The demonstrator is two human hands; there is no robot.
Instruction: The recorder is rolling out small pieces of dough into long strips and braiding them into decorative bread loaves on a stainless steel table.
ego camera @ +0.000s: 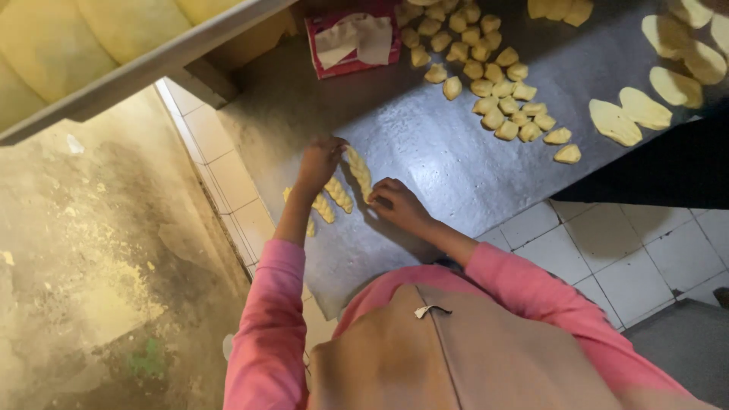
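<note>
Head view looks down on a grey metal table (456,163) set on white tiles. Far left, a pale trough (68,45) runs along its edge. Beside it on the far side sits a red tissue box (353,42) with white tissue sticking out of the top. Near the table's left edge lie two finished dough twists (332,199), side by side, slanting from near left to far right. The left hand (317,161) has its fingers curled onto the far end of a third dough twist (359,171); the right hand (400,203) pinches its near end with bent fingers. That twist lies between the hands, its long axis running from far left to near right, almost straight away from the person. Right of it, a scattered pile of small dough lumps (493,91) covers the far middle of the table, well apart from the hands. Far right lie flat oval dough pieces (630,114), with a dark shape (668,167) overlapping the table edge.
</note>
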